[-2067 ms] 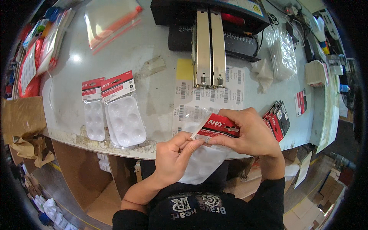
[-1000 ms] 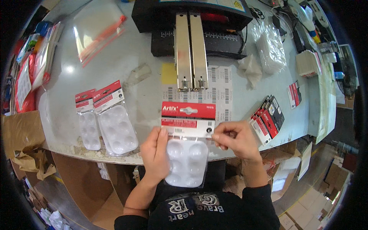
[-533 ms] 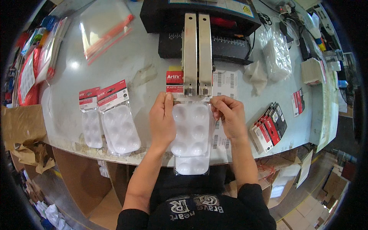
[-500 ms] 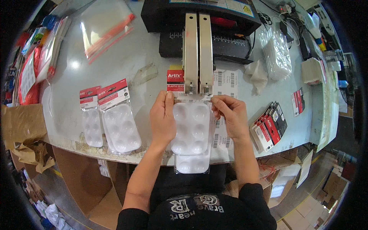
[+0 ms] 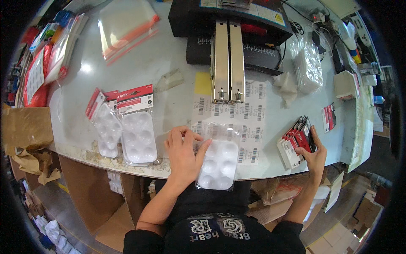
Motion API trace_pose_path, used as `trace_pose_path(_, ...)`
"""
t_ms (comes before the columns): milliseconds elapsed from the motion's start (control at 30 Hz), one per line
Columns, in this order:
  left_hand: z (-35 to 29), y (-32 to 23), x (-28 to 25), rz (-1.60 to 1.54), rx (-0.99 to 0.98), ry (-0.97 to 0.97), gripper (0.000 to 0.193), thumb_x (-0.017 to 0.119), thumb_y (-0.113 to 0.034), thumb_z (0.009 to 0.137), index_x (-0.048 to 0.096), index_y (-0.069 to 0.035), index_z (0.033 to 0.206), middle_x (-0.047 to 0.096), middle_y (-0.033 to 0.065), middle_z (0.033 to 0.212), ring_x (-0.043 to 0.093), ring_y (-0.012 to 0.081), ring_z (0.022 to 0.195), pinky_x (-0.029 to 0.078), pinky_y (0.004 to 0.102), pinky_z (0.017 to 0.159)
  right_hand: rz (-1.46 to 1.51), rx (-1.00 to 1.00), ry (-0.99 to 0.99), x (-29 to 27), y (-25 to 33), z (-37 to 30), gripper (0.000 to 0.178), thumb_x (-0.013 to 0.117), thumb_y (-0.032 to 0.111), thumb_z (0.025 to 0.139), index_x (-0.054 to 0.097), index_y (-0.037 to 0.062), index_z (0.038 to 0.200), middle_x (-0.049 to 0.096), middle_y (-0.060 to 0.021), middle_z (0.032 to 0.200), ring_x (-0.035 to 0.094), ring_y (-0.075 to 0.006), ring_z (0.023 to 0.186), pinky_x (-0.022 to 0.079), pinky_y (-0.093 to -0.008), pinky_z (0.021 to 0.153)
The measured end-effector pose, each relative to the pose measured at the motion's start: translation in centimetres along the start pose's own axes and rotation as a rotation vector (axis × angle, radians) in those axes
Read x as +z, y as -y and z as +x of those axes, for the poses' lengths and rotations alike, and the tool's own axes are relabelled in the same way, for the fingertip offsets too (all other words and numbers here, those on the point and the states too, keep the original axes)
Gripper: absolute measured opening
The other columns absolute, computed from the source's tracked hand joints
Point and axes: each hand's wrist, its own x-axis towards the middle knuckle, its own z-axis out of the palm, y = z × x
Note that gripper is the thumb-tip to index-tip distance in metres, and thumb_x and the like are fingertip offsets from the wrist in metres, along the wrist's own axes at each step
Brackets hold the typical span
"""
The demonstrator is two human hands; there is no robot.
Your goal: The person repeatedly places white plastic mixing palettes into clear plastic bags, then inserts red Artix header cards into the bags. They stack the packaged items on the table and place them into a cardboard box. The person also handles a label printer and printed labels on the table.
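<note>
My left hand point(image 5: 185, 153) is closed at the upper left corner of a white plastic paint palette point(image 5: 218, 163) in a clear bag, thumb along its edge. The palette has several round wells and lies at the table's front edge, with the bag's loose top spread above it. Farther right, my right hand point(image 5: 313, 153) grips at a fanned stack of red, black and white header cards point(image 5: 294, 144), thumb on the near side and fingers at the far side. On the left lie several bagged palettes with red header cards point(image 5: 138, 127), partly overlapping.
A black machine point(image 5: 237, 46) with two metal arms point(image 5: 228, 63) stands at the back over a barcode label sheet point(image 5: 252, 127). Clear bags point(image 5: 127, 29) lie at the back left. Crumpled plastic point(image 5: 306, 67) and a loose card point(image 5: 328, 115) are on the right. Cardboard boxes point(image 5: 91, 190) stand below.
Both hands have left the metal arms. A carded palette pack now lies with the others on the left. My left hand holds the remaining bagged palette; my right has moved to the card stack.
</note>
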Motion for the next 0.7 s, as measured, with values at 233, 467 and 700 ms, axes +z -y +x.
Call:
trace_pose_path(233, 0.8, -2.3, -1.9, -0.942, -0.277, 0.117, 0.015, 0.063, -0.009, 0.088, 0.052, -0.002, 0.095, 0.063, 0.0157, 0.105, 0.06, 0.0198, 0.088, 0.046, 0.0303, 0.08, 0.013, 0.136, 0.044, -0.7, 7.5, 1.0, 0.053, 0.078, 0.011, 0.069, 0.062, -0.0052, 0.116, 0.071, -0.0156, 0.091, 0.063, -0.0121, 0.075, 0.051, -0.0272, 0.075)
trace_pose_path(467, 0.3, -4.5, -3.3, -0.917, -0.283, 0.31, 0.015, 0.055, -0.012, 0.095, 0.058, 0.002, 0.099, 0.072, 0.0129, 0.094, 0.063, 0.0081, 0.085, 0.048, 0.0229, 0.074, 0.436, -0.104, 0.595, 4.8, 18.3, 2.5, 0.029, 0.074, 0.01, 0.077, 0.062, -0.0054, 0.098, 0.065, -0.0075, 0.074, 0.058, -0.0072, 0.062, 0.048, -0.0233, 0.057)
trace_pose_path(700, 0.5, -4.5, -3.4, -0.757, -0.258, 0.223, 0.015, 0.061, -0.014, 0.092, 0.064, 0.0, 0.096, 0.071, 0.0085, 0.078, 0.056, 0.0059, 0.06, 0.045, 0.0224, 0.056, 0.308, -0.198, 0.703, 6.0, 19.6, 3.3, 0.021, 0.073, 0.011, 0.079, 0.063, -0.0028, 0.09, 0.062, -0.0067, 0.068, 0.05, -0.0081, 0.059, 0.043, -0.0248, 0.055)
